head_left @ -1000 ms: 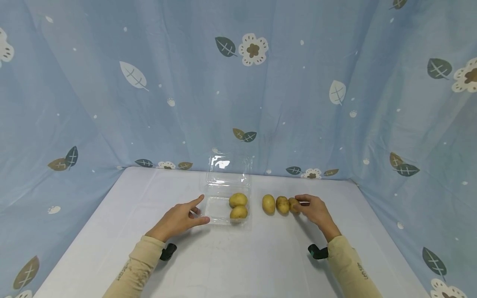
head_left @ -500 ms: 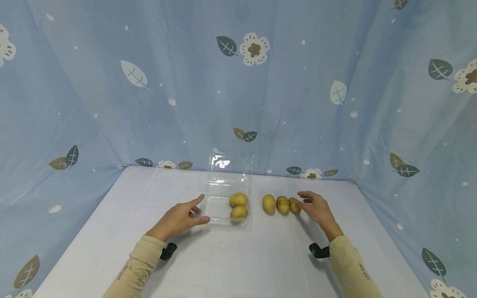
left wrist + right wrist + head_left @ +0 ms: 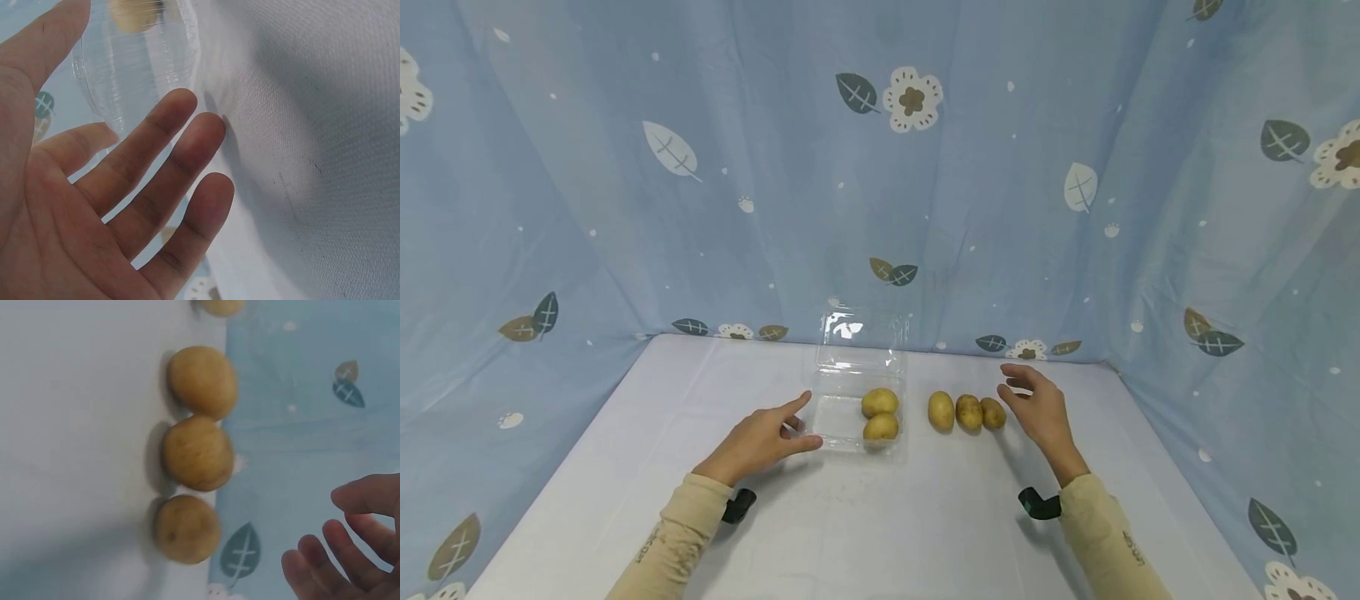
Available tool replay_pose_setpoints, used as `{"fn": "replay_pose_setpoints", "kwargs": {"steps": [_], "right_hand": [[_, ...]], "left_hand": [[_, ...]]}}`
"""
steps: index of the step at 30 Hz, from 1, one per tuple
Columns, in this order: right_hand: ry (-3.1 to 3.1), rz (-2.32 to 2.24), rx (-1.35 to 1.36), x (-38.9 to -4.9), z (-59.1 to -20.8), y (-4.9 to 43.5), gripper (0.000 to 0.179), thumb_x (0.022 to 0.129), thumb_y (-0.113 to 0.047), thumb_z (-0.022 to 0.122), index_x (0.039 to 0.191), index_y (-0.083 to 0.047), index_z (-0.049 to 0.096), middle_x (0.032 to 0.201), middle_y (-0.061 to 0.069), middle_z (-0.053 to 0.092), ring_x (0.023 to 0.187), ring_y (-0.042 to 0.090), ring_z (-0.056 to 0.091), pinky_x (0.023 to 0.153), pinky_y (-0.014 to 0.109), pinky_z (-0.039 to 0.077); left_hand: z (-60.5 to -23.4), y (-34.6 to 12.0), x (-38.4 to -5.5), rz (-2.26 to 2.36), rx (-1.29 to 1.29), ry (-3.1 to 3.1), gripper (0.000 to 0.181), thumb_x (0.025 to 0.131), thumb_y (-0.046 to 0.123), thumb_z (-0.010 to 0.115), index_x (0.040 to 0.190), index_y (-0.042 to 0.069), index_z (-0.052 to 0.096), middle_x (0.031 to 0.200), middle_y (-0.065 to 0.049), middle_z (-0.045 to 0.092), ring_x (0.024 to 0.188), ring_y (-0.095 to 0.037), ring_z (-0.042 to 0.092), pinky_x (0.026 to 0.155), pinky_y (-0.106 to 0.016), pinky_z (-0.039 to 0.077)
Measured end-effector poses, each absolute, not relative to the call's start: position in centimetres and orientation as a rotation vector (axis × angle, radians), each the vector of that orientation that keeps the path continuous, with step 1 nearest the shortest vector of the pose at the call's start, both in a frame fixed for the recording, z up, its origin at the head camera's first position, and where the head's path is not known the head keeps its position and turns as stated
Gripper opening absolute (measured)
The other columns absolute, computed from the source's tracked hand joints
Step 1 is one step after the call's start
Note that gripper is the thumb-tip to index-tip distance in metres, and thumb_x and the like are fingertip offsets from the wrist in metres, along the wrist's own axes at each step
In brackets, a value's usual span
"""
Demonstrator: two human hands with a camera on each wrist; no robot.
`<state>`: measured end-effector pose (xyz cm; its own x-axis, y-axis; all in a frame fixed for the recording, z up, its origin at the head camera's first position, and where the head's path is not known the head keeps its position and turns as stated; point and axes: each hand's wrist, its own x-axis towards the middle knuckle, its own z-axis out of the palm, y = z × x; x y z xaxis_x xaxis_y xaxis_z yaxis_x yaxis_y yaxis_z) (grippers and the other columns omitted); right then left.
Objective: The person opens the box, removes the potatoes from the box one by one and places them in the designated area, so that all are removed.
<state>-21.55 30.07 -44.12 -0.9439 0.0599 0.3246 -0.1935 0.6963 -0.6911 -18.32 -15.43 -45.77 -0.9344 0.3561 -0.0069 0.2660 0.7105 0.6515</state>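
Note:
A clear plastic clamshell box (image 3: 838,417) lies on the white table with its lid (image 3: 859,342) raised at the back. Two potatoes (image 3: 880,402) sit in its right half, one behind the other. My left hand (image 3: 760,442) is at the box's left side, fingers and thumb spread around that edge. In the left wrist view its fingers (image 3: 169,156) are extended and nothing is held. Three more potatoes (image 3: 968,412) stand in a row to the right of the box. Just right of and above the row's last potato (image 3: 187,529), my right hand (image 3: 1037,408) hovers with loose, parted fingers.
A blue curtain (image 3: 880,183) printed with leaves and flowers hangs behind and around the table (image 3: 880,533). Black wrist cameras (image 3: 1040,505) sit at both sleeves.
My right hand has let go of the rightmost potato and lifted up and back from it. The potato stays in the row. The left hand has not moved.

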Motion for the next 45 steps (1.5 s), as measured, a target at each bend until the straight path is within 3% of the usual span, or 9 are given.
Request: {"fn": "replay_pose_setpoints", "kwargs": {"steps": [18,24,30,34,43,45], "right_hand": [[-2.604,1.295,0.345,-19.4,-40.0,25.1,0.042,0.093,-0.013,0.076,0.134,-0.014,0.064,0.135,0.008,0.062,0.121,0.034,0.061,0.094,0.047,0.054],[-2.632,1.355,0.474,-18.9,-40.1,23.8,0.045,0.092,-0.010,0.077,0.135,-0.014,0.063,0.136,0.006,0.062,0.120,0.029,0.063,0.094,0.049,0.053],[-2.668,1.400,0.642,-18.8,-40.6,22.7,0.045,0.092,-0.012,0.077,0.135,-0.014,0.064,0.134,0.010,0.063,0.119,0.032,0.063,0.096,0.055,0.050],[-2.675,1.352,0.678,-18.8,-40.5,21.9,0.046,0.092,-0.012,0.077,0.136,-0.015,0.064,0.134,0.005,0.063,0.118,0.027,0.064,0.094,0.049,0.053],[-2.746,1.363,0.649,-19.0,-40.3,20.3,0.048,0.092,-0.014,0.078,0.136,-0.024,0.063,0.136,0.000,0.062,0.117,0.029,0.065,0.090,0.034,0.056],[-2.770,1.376,0.663,-19.0,-40.3,20.1,0.047,0.092,-0.015,0.077,0.136,-0.023,0.063,0.136,0.001,0.062,0.116,0.030,0.065,0.091,0.035,0.056]], "left_hand": [[-45.7,-15.4,-18.7,1.029,0.508,2.767,0.091,0.088,0.061,0.071,0.158,0.014,0.039,0.114,-0.001,0.071,0.095,-0.010,0.067,0.085,-0.040,0.053],[-45.8,-15.4,-18.6,1.028,0.508,2.767,0.091,0.088,0.061,0.071,0.158,0.013,0.039,0.115,-0.002,0.070,0.094,-0.009,0.067,0.084,-0.039,0.053],[-45.8,-15.5,-18.5,1.021,0.507,2.772,0.090,0.087,0.061,0.072,0.158,0.015,0.039,0.113,0.000,0.071,0.094,-0.009,0.067,0.085,-0.039,0.053],[-45.9,-15.5,-18.7,1.018,0.517,2.777,0.090,0.088,0.060,0.071,0.158,0.014,0.039,0.112,0.001,0.071,0.095,-0.009,0.067,0.086,-0.039,0.053],[-45.7,-15.5,-18.7,1.017,0.505,2.766,0.092,0.087,0.062,0.071,0.158,0.013,0.038,0.115,-0.002,0.070,0.096,-0.011,0.069,0.086,-0.041,0.053],[-45.7,-15.5,-18.7,1.018,0.509,2.764,0.092,0.088,0.061,0.071,0.158,0.012,0.038,0.115,-0.002,0.071,0.096,-0.012,0.069,0.086,-0.042,0.054]]}}
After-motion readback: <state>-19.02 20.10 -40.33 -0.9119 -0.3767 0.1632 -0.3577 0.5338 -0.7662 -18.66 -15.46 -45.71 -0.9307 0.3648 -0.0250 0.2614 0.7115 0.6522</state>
